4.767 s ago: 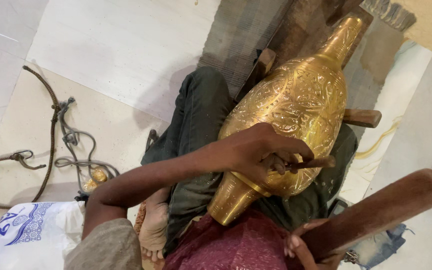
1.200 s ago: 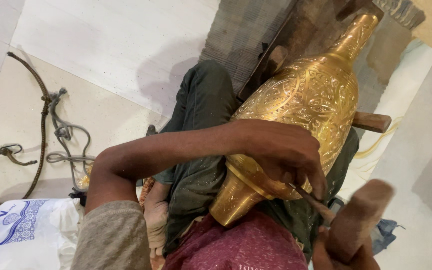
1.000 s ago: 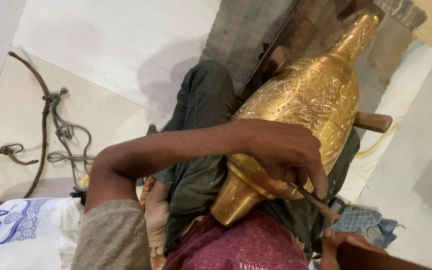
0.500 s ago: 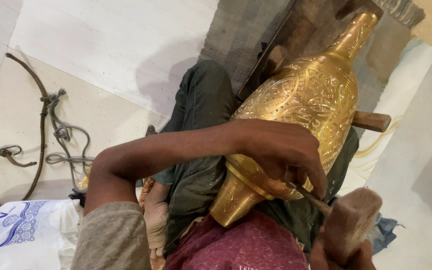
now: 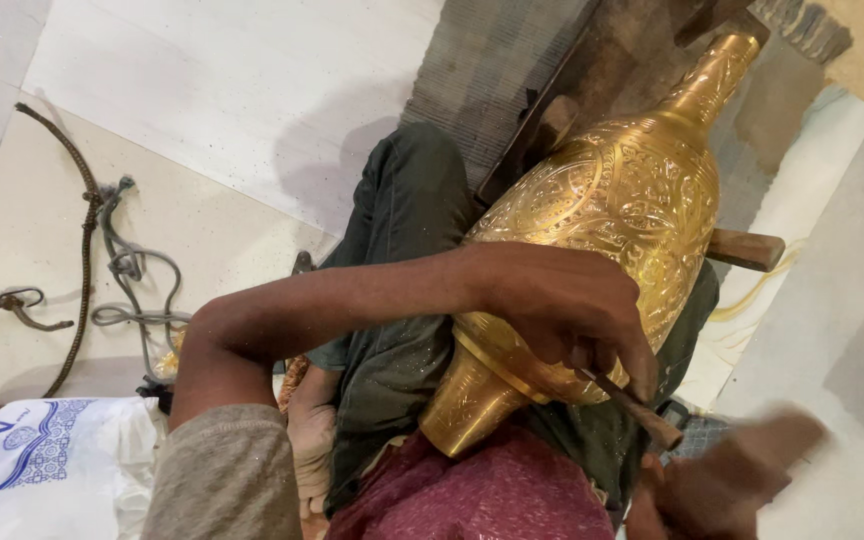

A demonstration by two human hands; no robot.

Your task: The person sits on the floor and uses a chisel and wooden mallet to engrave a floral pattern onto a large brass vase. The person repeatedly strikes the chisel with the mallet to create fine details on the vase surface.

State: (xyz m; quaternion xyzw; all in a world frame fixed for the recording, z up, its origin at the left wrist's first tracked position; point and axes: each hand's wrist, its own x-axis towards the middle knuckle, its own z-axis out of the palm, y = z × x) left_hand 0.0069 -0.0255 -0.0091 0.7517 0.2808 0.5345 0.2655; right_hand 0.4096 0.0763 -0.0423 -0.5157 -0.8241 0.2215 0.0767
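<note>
Brass vase (image 5: 622, 215), gold-coloured and covered in engraved patterning, is lying tilted across the person's lap, its flared foot pointing toward the maroon cloth (image 5: 482, 495) at the waist and its narrow neck rising toward the upper right. It is resting against dark wooden supports (image 5: 747, 250), one of which is sticking out just beside its belly on the right.

Left hand (image 5: 567, 310) is reaching across the lower belly of the vase, and its grip is clamping down on a thin metal chisel (image 5: 632, 400). The chisel's tip is sitting against the brass near the foot, while its shaft is slanting down and to the right, away from the vase.

Right hand (image 5: 682, 500) is showing at the bottom edge, its grip wrapping round a wooden mallet (image 5: 752, 460). The mallet is heavily blurred and is hanging just beside the chisel's free end; whether the two are touching cannot be told.

Dark green trousers (image 5: 402, 260) are covering the bent leg under the vase. On the pale tiled floor (image 5: 232, 90) to the left, a rusty rod and tangled grey cord (image 5: 112, 250) are lying well apart from the vase, and a white bag with blue print (image 5: 42, 470) is sitting at the lower left corner.
</note>
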